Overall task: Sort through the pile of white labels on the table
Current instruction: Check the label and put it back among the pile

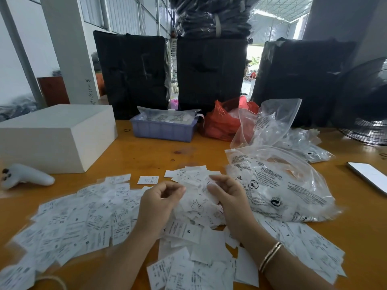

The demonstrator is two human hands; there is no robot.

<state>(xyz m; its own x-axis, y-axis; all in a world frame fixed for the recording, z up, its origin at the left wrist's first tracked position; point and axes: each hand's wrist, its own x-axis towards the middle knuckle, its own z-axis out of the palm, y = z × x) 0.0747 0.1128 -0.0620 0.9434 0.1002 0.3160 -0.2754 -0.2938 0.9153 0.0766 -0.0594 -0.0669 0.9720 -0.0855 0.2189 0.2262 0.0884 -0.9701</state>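
Both hands hover over the white labels heaped along the table's near edge; left hand curled, empty — right hand pinches a label.

Label print blurred — phone cut off.

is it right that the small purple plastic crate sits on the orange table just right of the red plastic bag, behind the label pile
Not quite. The head view shows the small purple plastic crate just left of the red plastic bag, not right of it. The rest holds: it sits on the orange wooden table, behind the pile of white labels.
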